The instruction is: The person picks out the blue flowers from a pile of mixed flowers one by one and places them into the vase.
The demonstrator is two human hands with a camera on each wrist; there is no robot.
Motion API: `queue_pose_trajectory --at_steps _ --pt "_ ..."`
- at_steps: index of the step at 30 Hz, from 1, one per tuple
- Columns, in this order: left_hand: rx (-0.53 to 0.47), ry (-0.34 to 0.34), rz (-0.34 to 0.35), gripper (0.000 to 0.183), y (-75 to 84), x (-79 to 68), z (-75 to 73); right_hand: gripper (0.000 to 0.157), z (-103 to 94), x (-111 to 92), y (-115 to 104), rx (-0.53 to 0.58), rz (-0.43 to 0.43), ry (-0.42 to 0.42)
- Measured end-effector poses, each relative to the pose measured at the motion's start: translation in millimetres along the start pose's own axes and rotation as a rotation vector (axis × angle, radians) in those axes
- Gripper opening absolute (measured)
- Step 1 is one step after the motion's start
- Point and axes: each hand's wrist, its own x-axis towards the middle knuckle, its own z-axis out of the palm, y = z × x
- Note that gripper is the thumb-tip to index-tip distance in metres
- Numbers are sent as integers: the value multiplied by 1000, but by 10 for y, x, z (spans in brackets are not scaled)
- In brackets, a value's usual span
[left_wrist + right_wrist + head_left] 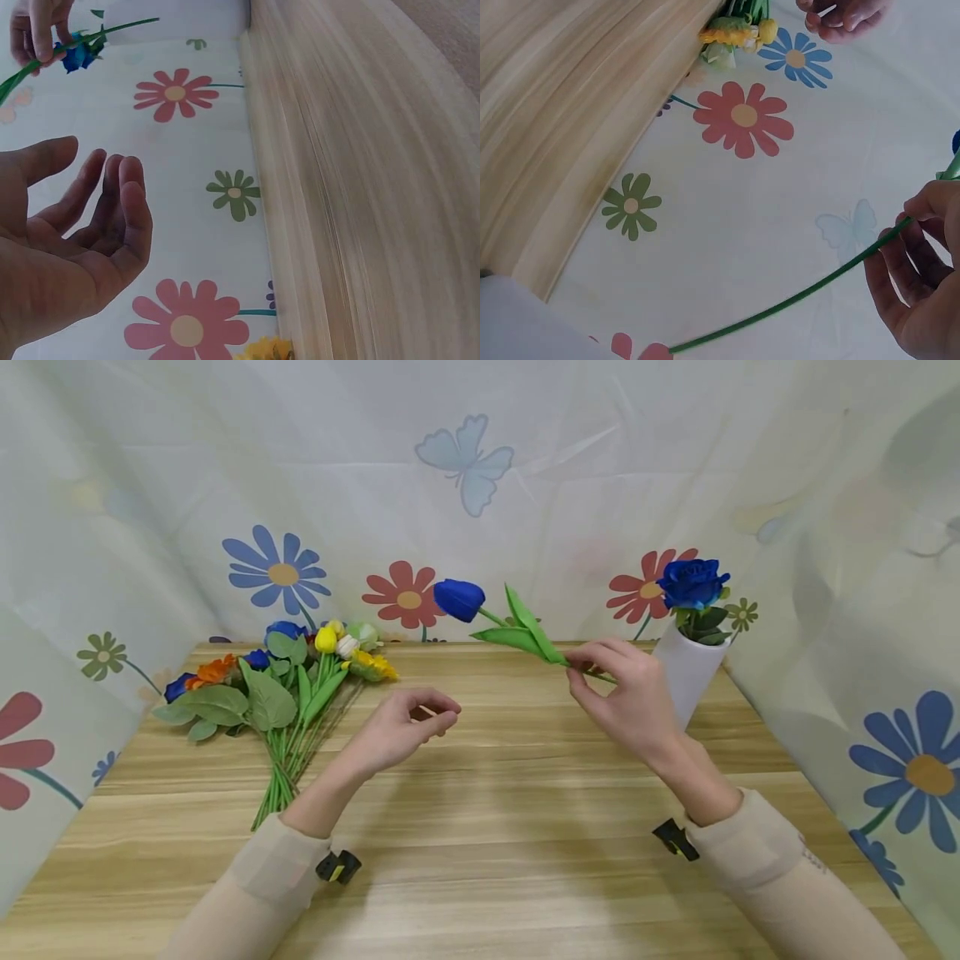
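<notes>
My right hand pinches the green stem of a blue tulip between thumb and fingertips. The bloom points left and the leaves lie just beyond the fingers; in the right wrist view the bare stem trails down to the left. My left hand hovers over the middle of the table, fingers loosely bent, with nothing in it; the left wrist view shows its palm bare. Behind the right hand stands a white vase holding a blue rose.
A pile of artificial flowers with leafy stems lies on the left of the wooden table. Yellow, orange, blue and white blooms show in it. A flower-printed curtain hangs behind and along both sides.
</notes>
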Motion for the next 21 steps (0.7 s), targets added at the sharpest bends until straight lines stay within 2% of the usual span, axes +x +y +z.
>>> queue_pose_trajectory --at_steps 4,11,21 --pt "7 -11 6 20 -9 -7 -4 22 -20 22 -8 -18 -39 42" --pt "29 -15 -5 19 -19 -10 1 20 -71 66 -33 -48 -65 53" --pt "37 -24 -8 19 -23 -20 5 19 -120 118 -46 -75 -112 119"
